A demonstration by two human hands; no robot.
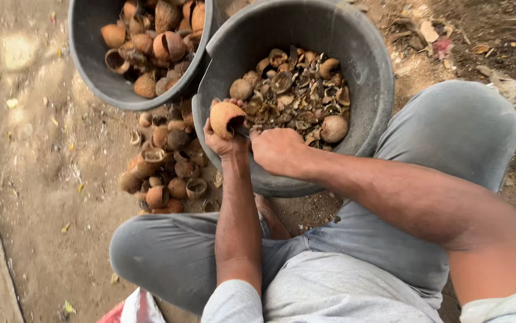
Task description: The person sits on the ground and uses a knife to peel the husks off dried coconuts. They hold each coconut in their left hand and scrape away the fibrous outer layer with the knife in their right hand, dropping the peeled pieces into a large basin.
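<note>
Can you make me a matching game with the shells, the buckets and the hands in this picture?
Things:
1. left hand
2. right hand
3. far bucket
4. shell pile

Places or states:
A. lies on the bare ground between the buckets and the knee
B. holds up a brown shell half
C. filled with large brown shell halves
D. closed in a fist at the rim of the near bucket, which holds nuts and broken bits

Pairs: 1-B, 2-D, 3-C, 4-A
</note>
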